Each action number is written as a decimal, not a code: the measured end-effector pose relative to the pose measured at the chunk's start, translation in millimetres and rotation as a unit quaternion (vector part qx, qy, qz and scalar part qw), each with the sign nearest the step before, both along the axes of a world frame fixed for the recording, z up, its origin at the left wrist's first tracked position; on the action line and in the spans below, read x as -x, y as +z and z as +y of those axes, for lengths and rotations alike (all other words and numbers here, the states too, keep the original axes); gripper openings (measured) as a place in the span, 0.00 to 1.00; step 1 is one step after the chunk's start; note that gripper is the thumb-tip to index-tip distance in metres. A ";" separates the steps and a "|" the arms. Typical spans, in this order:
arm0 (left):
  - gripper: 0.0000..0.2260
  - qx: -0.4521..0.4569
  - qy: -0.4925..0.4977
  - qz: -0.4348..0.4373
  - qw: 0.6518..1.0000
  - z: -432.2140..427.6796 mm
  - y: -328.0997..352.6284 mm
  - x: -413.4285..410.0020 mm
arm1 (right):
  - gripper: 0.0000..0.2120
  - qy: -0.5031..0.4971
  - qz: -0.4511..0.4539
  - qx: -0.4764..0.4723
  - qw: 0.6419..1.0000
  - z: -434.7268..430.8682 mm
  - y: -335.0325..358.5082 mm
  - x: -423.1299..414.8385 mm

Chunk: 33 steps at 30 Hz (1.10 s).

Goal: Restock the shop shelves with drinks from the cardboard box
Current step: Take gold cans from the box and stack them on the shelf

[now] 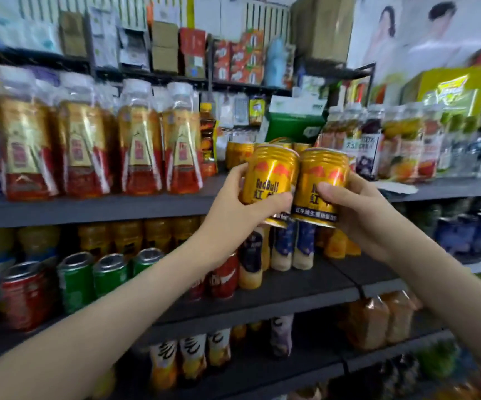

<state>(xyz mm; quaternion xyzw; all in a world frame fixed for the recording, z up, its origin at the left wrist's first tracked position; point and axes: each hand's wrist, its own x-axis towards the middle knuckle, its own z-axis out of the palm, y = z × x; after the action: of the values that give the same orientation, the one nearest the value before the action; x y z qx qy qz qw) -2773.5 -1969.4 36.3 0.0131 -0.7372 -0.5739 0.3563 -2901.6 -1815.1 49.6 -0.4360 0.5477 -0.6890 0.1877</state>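
Can (269, 177) in left hand (233, 204), second can (321, 174) in right hand (355, 210), touching

Bright, even light; edges blurred and bowed, centre fairly sharp

1. The left can (268, 180), sitting in the left hand (233, 206), is touching the right can (320, 183), sitting in the right hand (357, 212) at its 3 o'clock.
2. Shelf cans (238, 154) are standing behind both, on the shelf (103, 210).
3. Bottles (89, 145) are standing at the held cans' 9 o'clock.
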 end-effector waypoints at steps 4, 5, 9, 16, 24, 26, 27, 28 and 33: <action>0.39 0.015 0.011 -0.008 1.000 -2.9 25.8 38.5 | 0.29 -0.052 -0.002 0.004 0.999 -2.2 30.0 43.6; 0.38 0.013 0.015 -0.013 1.000 -4.1 30.9 47.5 | 0.28 -0.057 -0.002 0.005 0.998 -2.5 35.6 53.3; 0.26 0.014 0.039 -0.027 0.999 -12.6 53.4 79.1 | 0.30 -0.064 0.009 0.013 0.998 -10.1 51.9 98.5; 0.28 0.022 0.116 -0.012 0.993 -17.7 69.6 120.7 | 0.32 -0.040 0.083 -0.067 0.994 -32.5 63.9 186.8; 0.29 -0.010 0.234 -0.030 0.972 -3.8 61.7 167.8 | 0.41 0.015 0.191 -0.181 0.965 -77.4 61.0 262.5; 0.29 -0.025 0.262 -0.033 0.964 -0.7 59.1 174.6 | 0.43 0.032 0.189 -0.176 0.966 -87.3 65.4 263.4; 0.29 -0.031 0.278 -0.035 0.960 0.3 57.8 176.4 | 0.44 0.039 0.194 -0.174 0.965 -93.5 67.4 263.6; 0.29 -0.033 0.293 -0.038 0.955 0.9 56.0 176.8 | 0.46 0.033 0.214 -0.178 0.960 -98.3 68.9 262.2; 0.30 -0.044 0.345 -0.064 0.935 -4.3 55.8 171.4 | 0.41 0.014 0.278 -0.231 0.932 -114.6 67.1 258.6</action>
<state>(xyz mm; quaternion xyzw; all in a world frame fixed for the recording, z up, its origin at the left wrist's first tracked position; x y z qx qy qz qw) -2945.0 -1973.7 92.2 0.3187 -0.6830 -0.4454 0.4833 -3160.2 -1929.7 116.7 -0.5623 0.7158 -0.3919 0.1337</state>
